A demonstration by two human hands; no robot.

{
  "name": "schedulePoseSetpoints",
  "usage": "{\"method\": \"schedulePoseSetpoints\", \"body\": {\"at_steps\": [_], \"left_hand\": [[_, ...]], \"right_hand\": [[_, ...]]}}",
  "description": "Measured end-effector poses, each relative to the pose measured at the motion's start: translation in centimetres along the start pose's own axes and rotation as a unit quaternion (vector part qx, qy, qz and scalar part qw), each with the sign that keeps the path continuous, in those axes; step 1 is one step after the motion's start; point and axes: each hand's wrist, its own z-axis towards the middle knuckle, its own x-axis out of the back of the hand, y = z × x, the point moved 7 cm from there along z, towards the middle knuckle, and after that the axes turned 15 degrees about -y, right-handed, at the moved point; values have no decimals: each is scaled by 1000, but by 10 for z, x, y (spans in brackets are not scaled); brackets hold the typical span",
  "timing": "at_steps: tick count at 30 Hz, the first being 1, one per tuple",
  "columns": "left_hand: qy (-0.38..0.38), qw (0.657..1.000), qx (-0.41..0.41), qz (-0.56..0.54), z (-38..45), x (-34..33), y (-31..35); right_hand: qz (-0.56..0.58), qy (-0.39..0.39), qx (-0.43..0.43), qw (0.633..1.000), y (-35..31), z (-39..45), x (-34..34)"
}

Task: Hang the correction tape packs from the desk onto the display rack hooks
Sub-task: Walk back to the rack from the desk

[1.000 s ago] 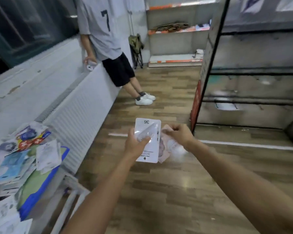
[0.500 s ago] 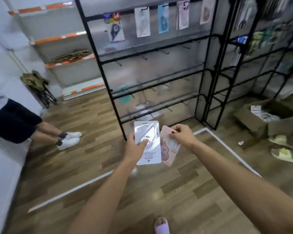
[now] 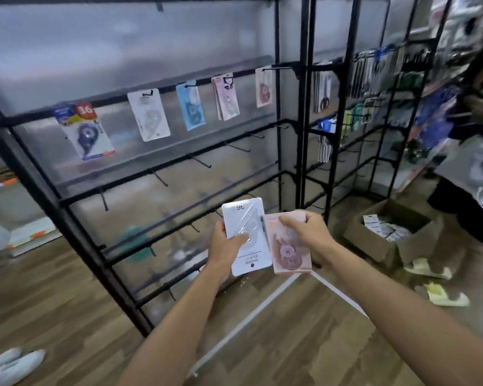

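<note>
Grip: left hand (image 3: 226,247) holds the white pack (image 3: 247,235), thumb across its front; right hand (image 3: 307,234) clasps the pink packs (image 3: 289,250) from above.
Display rack (image 3: 162,174): black frame just beyond both hands, five packs hanging along its top rail.
Bare hooks (image 3: 201,162): on the rails above the held packs.
Cardboard box (image 3: 385,235): on the floor, right.
</note>
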Motion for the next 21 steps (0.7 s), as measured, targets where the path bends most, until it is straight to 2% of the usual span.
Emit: {"method": "schedulePoseSetpoints", "body": {"at_steps": [3,8,11,15,21], "left_hand": [[-6,1000,-25,8,51,-14,24],[-23,998,-55,6,129,-43,55],[11,998,-57,-8,173,-55,72],[52,996,-68,-39,215,-59,85],[138,985,-102,-27,243,-26,107]], "right_hand": [[8,19,19,1000,-14,50,26],[-18,1,46,999,-38,133,65],[-31,-13,60,998,-54,181,88],[-44,-69,58,995,-70,242,98],[-32,-142,93,985,-92,299,67]]}}
